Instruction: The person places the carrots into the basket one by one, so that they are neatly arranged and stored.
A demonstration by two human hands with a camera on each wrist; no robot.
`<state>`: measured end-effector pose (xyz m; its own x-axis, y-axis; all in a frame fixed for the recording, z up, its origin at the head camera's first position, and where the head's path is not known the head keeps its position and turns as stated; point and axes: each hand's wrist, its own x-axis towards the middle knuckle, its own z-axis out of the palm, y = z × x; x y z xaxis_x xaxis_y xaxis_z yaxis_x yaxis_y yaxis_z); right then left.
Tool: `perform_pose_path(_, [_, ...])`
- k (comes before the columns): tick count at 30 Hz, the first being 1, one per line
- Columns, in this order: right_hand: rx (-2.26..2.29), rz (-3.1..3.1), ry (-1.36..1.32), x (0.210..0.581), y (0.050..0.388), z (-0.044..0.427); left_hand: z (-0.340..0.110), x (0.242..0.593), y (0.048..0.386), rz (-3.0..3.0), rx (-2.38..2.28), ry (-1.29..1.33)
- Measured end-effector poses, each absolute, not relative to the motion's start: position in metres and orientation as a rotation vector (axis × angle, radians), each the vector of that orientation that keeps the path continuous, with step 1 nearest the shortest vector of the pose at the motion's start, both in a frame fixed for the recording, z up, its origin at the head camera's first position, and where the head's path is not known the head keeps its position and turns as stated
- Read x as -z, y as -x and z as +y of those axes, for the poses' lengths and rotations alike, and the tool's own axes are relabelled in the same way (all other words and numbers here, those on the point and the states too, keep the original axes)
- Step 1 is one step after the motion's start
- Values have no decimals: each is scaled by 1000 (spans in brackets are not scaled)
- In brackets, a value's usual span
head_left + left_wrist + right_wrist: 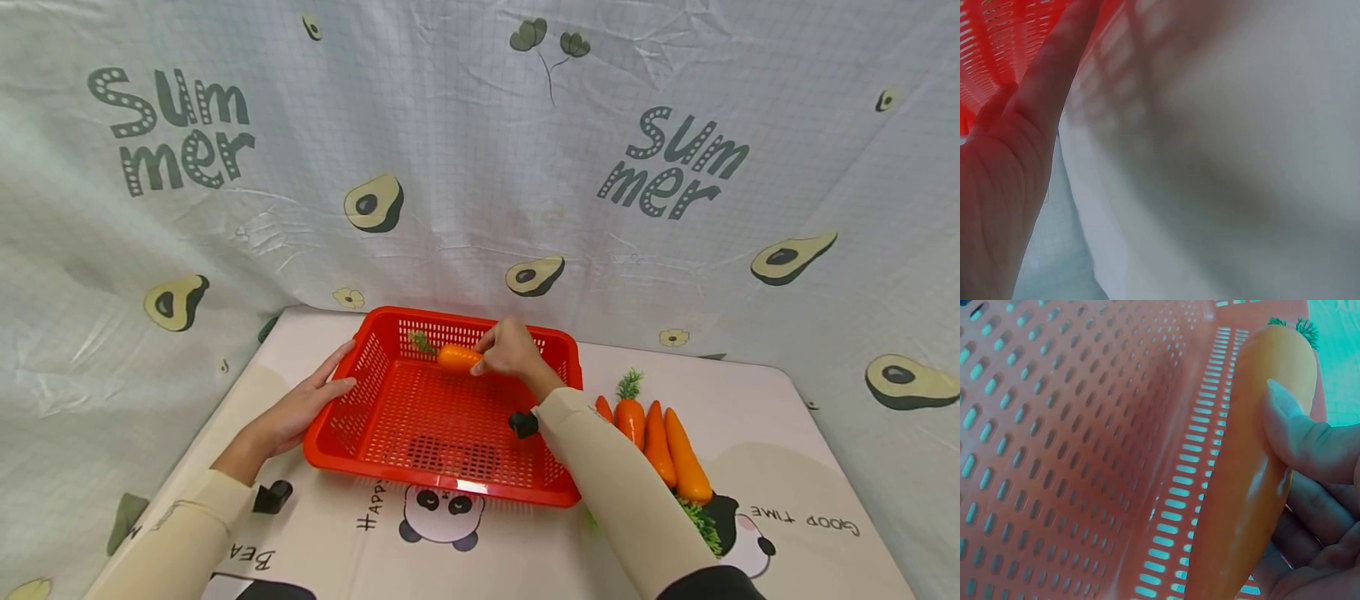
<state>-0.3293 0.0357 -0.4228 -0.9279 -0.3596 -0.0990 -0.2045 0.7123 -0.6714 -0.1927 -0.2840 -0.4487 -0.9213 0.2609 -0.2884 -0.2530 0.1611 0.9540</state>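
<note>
A red plastic basket (pixel 450 417) with slotted walls stands on the table. My left hand (pixel 303 408) holds its left rim, the thumb over the inner side and straight fingers along the outside; in the left wrist view the hand (pixel 1007 156) lies against the red wall. Inside the basket, near the back wall, my right hand (pixel 512 348) pinches an orange carrot (pixel 456 358) with a green leafy top pointing left. The right wrist view shows the thumb on the carrot (pixel 1254 469) and fingers behind it, beside the slotted wall. The carrot's tapered end is partly hidden by the hand.
Several more carrots (pixel 660 446) lie on the table right of the basket, partly behind my right sleeve (pixel 600 467). The table (pixel 772 433) has printed pandas and lettering. A white curtain (pixel 465 150) with avocado prints hangs behind it.
</note>
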Motion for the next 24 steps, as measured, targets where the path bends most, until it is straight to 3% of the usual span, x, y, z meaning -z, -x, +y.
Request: perform_pose_path(24, [948, 2724, 504, 437, 329, 34, -284, 447, 192, 2029, -1827, -36])
